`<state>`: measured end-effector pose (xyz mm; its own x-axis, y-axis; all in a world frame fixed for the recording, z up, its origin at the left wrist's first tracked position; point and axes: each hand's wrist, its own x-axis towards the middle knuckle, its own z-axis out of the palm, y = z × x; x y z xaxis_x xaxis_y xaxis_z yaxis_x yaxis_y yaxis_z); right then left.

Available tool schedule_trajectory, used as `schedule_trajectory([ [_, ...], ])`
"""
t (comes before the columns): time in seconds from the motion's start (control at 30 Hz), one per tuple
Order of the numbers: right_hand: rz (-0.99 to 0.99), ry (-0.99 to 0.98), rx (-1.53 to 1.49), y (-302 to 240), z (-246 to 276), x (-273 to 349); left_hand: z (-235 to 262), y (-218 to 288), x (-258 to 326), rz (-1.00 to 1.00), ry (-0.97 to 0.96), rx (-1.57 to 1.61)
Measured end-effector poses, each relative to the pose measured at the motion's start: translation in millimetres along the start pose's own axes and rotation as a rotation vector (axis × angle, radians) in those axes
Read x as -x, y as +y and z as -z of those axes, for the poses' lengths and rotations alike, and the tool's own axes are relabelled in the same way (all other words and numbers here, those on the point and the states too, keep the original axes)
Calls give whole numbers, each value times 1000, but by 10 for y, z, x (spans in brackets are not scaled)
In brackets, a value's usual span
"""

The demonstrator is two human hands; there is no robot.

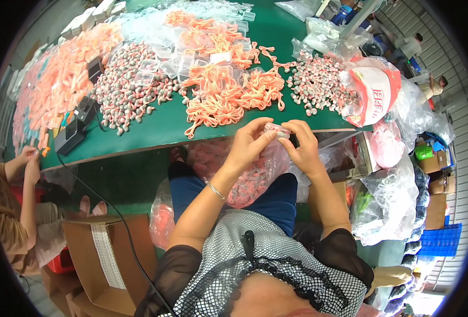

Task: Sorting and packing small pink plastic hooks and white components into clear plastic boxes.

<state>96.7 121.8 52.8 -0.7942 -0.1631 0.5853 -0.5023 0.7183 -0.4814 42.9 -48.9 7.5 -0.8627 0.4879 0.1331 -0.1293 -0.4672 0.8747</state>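
Note:
My left hand and my right hand meet just in front of the table's near edge. Between their thumbs and fingers they grip a small clear case with something pink and whitish inside, partly covered by the fingertips. Beyond my left hand lies a heap of orange cords tied in loops. Past my right hand spreads a pile of small pink-and-grey pieces, and a larger pile of similar pieces lies farther left. Clear plastic boxes sit among the cords.
A black box-shaped device with a cable stands on the green table. A red-and-white bag lies at the right end. Below are a filled clear bag and an open carton. Another person's hands work at the left.

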Motion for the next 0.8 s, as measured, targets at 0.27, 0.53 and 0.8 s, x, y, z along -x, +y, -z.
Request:
schedule_trajectory([
  [0.27,-137,46,-121,-42,-36,-43,-12,23,27,26,14,65],
  [0.53,-219,108,-184,-84,-105,-67,-19,48,24,-20,16,86],
  [0.8,-218,208,-149,-170,-158,-87,-46,124,9,53,55,251],
])
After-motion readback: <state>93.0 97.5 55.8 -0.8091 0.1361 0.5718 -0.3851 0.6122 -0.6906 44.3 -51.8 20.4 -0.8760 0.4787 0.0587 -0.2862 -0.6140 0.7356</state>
